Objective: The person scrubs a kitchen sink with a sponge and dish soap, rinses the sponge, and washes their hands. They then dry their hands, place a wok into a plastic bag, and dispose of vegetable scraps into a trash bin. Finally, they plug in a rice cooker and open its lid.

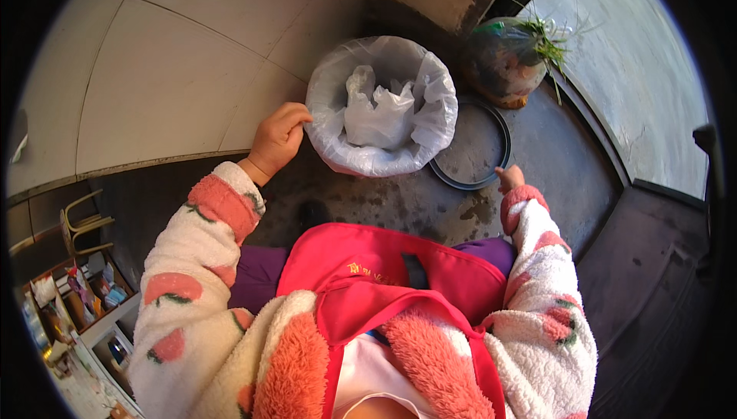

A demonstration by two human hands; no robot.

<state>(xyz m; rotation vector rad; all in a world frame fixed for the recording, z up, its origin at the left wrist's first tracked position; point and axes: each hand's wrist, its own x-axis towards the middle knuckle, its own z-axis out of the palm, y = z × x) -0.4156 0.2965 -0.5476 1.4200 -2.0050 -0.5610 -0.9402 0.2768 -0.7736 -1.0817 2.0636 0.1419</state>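
Note:
In front of me stands a round bin lined with a translucent white plastic liner (325,131), its edge folded out over the rim. A crumpled white plastic bag (380,116) lies inside. My left hand (280,138) is at the bin's left rim, thumb and fingertips pinched on the liner's edge. To the right of the bin, a dark ring (505,131) lies on the floor, partly hidden behind the bin. Lower down, my right hand (511,179) reaches the ring's right edge with curled fingers. Whether they grip it is unclear.
A filled, knotted plastic bag (504,67) with green stalks sticking out sits beyond the ring. A tiled surface (173,67) borders the bin on the left. On the right runs a door threshold (593,125). A small metal rack (86,223) and divided box (80,295) are at lower left.

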